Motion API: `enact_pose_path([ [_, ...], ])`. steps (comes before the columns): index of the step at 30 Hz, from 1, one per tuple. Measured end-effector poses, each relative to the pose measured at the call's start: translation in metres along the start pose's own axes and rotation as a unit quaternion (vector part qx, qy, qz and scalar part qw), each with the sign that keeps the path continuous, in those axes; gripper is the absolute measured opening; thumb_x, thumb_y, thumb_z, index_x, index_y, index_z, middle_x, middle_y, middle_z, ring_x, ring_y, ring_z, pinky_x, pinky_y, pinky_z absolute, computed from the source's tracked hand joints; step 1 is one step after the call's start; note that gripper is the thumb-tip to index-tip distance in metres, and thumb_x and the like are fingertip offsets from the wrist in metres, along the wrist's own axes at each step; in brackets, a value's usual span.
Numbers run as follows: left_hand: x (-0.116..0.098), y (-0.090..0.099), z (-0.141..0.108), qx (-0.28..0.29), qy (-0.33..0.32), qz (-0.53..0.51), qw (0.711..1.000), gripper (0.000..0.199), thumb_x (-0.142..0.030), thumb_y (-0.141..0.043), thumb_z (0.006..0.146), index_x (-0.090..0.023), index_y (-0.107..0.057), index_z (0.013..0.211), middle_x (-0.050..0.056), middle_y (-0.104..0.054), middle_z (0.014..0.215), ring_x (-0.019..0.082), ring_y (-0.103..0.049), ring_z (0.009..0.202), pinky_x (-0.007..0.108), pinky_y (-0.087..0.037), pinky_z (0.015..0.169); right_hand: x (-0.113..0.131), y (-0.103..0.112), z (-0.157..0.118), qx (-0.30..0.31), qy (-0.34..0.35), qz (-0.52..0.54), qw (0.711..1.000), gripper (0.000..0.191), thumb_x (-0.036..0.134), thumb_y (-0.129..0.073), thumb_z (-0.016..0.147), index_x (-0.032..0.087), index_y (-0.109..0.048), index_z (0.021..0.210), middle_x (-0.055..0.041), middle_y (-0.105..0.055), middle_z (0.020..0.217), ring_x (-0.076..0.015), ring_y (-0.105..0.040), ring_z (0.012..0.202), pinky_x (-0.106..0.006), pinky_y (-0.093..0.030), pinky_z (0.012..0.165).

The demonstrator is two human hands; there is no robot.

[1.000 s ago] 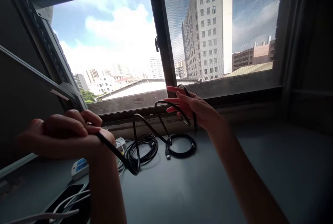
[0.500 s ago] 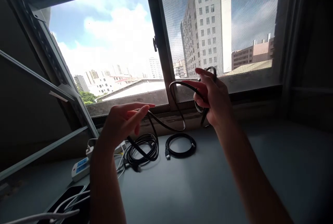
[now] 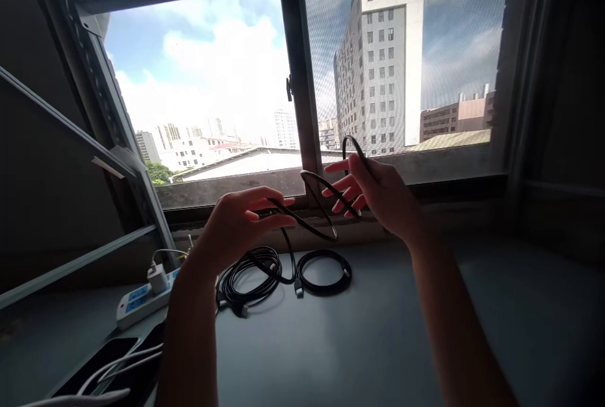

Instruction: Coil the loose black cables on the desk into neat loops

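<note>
A loose black cable (image 3: 307, 225) hangs in wavy loops between my two hands, above the table. My left hand (image 3: 241, 221) has the cable between its thumb and fingers, and a length of it droops below toward the coils. My right hand (image 3: 380, 196) is raised on the other side, its fingers spread but the cable caught in the hand; a loop arches up over the thumb. Beneath them lie two coiled black cables: a thicker coil (image 3: 231, 284) partly behind my left wrist, and a neat ring-shaped USB cable (image 3: 324, 293) with its plug showing.
A white power strip (image 3: 127, 315) with a white charger (image 3: 157, 279) plugged in lies at the left. White cables (image 3: 113, 363) run over dark flat objects at the lower left. Behind the grey table (image 3: 321, 350) is a window with a dark frame (image 3: 297, 79).
My right hand has moved slightly down and left, spreading its fingers, and the loop in it has changed shape. My left hand has shifted a little right, with thumb and fingers further apart.
</note>
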State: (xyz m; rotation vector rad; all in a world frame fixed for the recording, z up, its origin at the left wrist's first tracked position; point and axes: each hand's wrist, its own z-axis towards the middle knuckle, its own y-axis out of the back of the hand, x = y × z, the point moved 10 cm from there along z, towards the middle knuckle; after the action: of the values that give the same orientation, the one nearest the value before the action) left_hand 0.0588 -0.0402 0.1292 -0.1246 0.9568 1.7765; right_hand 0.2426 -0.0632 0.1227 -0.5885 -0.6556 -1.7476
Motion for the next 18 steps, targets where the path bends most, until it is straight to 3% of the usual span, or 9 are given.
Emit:
enact_pose_path([
  [6, -0.006, 0.026, -0.003, -0.099, -0.035, -0.019, 0.994, 0.024, -0.032, -0.076, 0.060, -0.021, -0.066, 0.079, 0.003, -0.072, 0.092, 0.018, -0.065, 0.085, 0.022, -0.049, 0.060, 0.008, 0.027, -0.002, -0.107, 0.058, -0.132, 0.984, 0.039, 0.047, -0.046, 0.089, 0.013, -0.066, 0.091, -0.0056, -0.067, 0.068, -0.0150, -0.063, 0.052, -0.021, -0.047, 0.043],
  [12, -0.017, 0.029, -0.004, -0.118, -0.077, -0.015, 0.990, 0.023, -0.031, -0.075, 0.062, -0.021, -0.067, 0.081, 0.003, -0.071, 0.091, 0.018, -0.066, 0.083, 0.019, -0.051, 0.056, 0.025, 0.044, -0.010, -0.215, 0.145, -0.222, 0.940, 0.030, 0.038, -0.054, 0.087, 0.016, -0.067, 0.071, 0.0002, -0.063, 0.055, -0.0083, -0.049, 0.035, -0.022, -0.040, 0.048],
  [18, -0.022, 0.028, -0.006, -0.138, -0.088, -0.031, 0.986, 0.017, -0.027, -0.073, 0.064, -0.022, -0.066, 0.078, 0.002, -0.072, 0.086, 0.018, -0.067, 0.078, 0.017, -0.045, 0.043, 0.011, 0.036, -0.003, -0.183, 0.066, -0.144, 0.970, 0.046, 0.055, -0.044, 0.087, 0.016, -0.067, 0.078, -0.0004, -0.062, 0.059, -0.0064, -0.042, 0.035, -0.022, -0.031, 0.041],
])
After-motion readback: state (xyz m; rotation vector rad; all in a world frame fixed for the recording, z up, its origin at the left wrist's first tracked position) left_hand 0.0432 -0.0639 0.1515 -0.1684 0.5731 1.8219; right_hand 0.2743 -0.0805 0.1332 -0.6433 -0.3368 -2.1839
